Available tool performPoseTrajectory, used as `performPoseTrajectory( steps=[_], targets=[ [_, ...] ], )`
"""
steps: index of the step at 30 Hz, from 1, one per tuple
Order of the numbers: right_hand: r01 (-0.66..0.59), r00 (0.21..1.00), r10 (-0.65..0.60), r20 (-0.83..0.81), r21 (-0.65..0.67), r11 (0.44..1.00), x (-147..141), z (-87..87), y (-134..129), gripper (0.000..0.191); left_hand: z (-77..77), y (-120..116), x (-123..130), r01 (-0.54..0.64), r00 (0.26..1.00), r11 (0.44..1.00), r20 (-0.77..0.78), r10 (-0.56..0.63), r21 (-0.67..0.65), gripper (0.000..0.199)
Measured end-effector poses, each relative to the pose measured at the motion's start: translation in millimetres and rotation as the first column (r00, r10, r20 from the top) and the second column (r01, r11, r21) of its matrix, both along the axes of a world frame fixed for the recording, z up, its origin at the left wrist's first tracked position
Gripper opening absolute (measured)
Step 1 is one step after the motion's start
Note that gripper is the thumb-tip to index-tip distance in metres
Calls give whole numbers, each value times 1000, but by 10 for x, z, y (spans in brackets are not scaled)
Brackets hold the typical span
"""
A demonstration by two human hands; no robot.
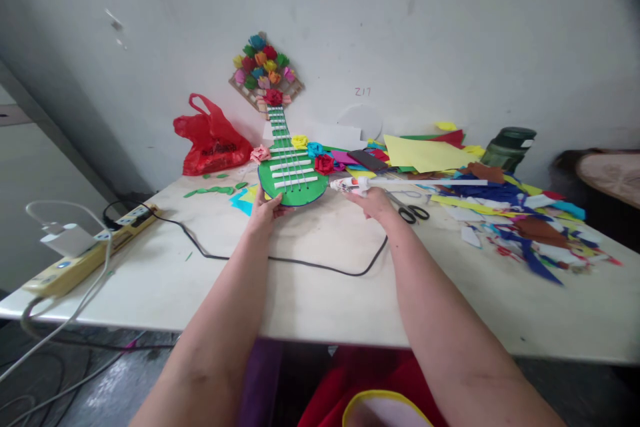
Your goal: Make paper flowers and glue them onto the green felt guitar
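- Steady the green paper lute (pixel 293 172) over the bench (pixel 325 307), left fingers (pixel 281 211) gripping its lower edge.
- Aim the glue gun (pixel 350 184), wrapped in right fingers (pixel 356 198), tip near the rim, away from skin.
- Leave the black cord (pixel 356 274) slack.

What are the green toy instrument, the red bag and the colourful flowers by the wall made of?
Green toy instrument: perhaps card or foam sheet, matte; its face looks flat and evenly coloured.
Red bag: most likely thin plastic, glossy, judging by its creases and highlights.
Colourful flowers: probably paper, matte, with folded petals; fabric can't be ruled out.
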State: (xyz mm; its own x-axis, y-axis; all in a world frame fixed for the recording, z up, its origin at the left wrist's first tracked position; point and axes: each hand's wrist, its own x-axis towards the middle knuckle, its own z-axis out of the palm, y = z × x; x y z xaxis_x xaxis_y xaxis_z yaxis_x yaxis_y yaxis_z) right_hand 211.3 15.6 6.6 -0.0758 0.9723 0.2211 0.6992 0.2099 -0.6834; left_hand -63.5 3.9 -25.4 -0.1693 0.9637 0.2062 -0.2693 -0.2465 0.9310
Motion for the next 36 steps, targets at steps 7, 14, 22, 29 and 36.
performPoseTrajectory(
  steps=[7, 14, 22, 29, 36],
  targets=[
    [-20, 1000, 20, 5, 6, 1000, 14, -20, 30, 36, -18, 15, -11, -3, 1000, 1000, -2, 3, 7, 81],
    [-30, 999, 31, -17, 32, 999, 5, -28, 19, 38, -18, 16, -12, 4, 1000, 1000, -8, -4, 9, 84],
    [-20, 1000, 20, 13, 51, 999, -33, -34, 26, 34, -16, 16, -7, 19, 1000, 1000, 10, -19, 6, 82],
    [-21, 997, 17, 79, 51, 998, -62, 11, -13, 35, 5, 1, 12, 5, 1000, 1000, -5, -5, -1, 81],
    [-19, 995, 14, 97, 46, 999, -66, 10, -11, 38, 6, -3, 9, 7, 1000, 1000, 0, -7, 0, 82]
  ],
)
